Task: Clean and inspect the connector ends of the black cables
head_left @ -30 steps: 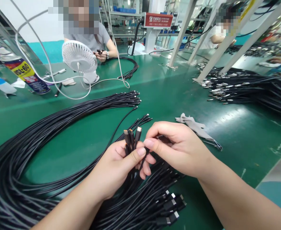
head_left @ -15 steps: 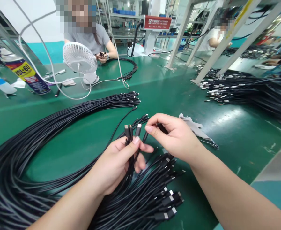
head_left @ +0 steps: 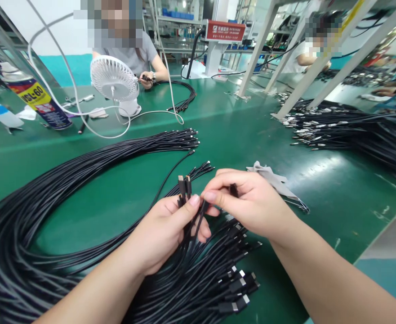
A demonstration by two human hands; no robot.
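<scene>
My left hand is closed round several black USB cables, their metal-tipped plugs standing up above the thumb. Close beside it, my right hand pinches the end of one black cable between thumb and forefinger. The fingers cover that cable's plug. Something small and dark shows in the curl of the right hand; I cannot make out what it is. Beneath both hands lies a large bundle of black cables, with plugs fanned out to the right.
The cable bundle curves left over the green table. Behind stand a white fan and a spray can. A grey cloth lies right of my hands. More cables are piled at right. A co-worker sits opposite, holding something dark.
My right hand has moved slightly left and down, closing on a plug beside the left hand. The white-tipped plug that stood by my left thumb no longer shows there.
</scene>
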